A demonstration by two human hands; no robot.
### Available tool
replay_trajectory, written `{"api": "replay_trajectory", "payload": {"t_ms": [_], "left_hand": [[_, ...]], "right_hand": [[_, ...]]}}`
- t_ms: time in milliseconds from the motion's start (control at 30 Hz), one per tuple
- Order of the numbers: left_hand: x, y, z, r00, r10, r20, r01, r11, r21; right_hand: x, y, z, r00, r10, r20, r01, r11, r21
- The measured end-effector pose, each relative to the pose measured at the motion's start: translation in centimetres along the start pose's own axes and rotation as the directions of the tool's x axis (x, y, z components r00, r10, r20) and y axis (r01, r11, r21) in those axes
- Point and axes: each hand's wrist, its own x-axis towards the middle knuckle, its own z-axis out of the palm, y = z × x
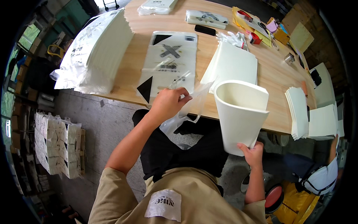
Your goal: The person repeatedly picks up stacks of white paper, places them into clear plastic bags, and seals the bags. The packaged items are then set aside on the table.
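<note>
My left hand (168,105) pinches the edge of a clear plastic bag (194,105) at the table's near edge. The bag hangs down over my lap, its mouth partly spread. My right hand (253,154) grips the lower end of a thick stack of cream paper (240,123), bent into a curved trough and held upright over the table edge. Beyond my left hand lies a flat pile of printed plastic bags (167,63) with black corners. Behind the curled stack, more cream paper (238,61) rests on the wooden table (130,80).
A tall row of filled packs (100,52) stands at the left. A black phone (205,30), white gloves (233,39) and red tape (254,38) lie farther back. At right, a person (320,177) sits near paper piles (296,112). Bundled packs (59,145) stand on the floor.
</note>
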Motion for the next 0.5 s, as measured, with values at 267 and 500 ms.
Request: {"api": "replay_trajectory", "payload": {"t_ms": [267,500], "left_hand": [[0.0,1.9,0.6,0.99,0.021,0.137,-0.001,0.99,-0.143],[-1.3,3.7,2.0,0.98,0.185,0.072,-0.185,0.983,-0.01]], "right_hand": [[-2.9,-1.2,0.5,0.97,-0.233,0.064,0.235,0.842,-0.485],[-3.4,-1.7,0.8,0.965,-0.207,0.158,0.26,0.725,-0.638]]}}
